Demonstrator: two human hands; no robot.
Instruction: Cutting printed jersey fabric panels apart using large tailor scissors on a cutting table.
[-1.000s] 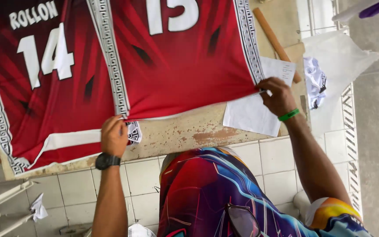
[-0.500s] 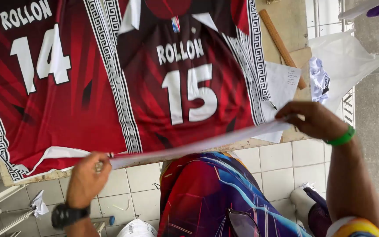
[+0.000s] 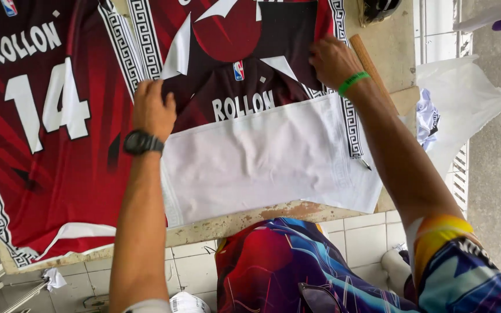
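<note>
Half a second back the near hem of the red jersey panel was only lifting off the table; now it is lying folded away from the person, its white underside facing up and covering the big white number that was showing before. The left hand, with a black watch on its wrist, is pressing its curled grip down on the folded edge at the left, fingers closed over the cloth. The right hand, wearing a green wristband, is pinching the far right corner of the fold in its grip. A second red jersey panel is lying flat just to the left, touching the first. Both are resting on the worn table. A wooden stick is lying beside the right wrist, and crumpled white paper is hanging off at the far right. The forearms are hiding parts of both panels.
</note>
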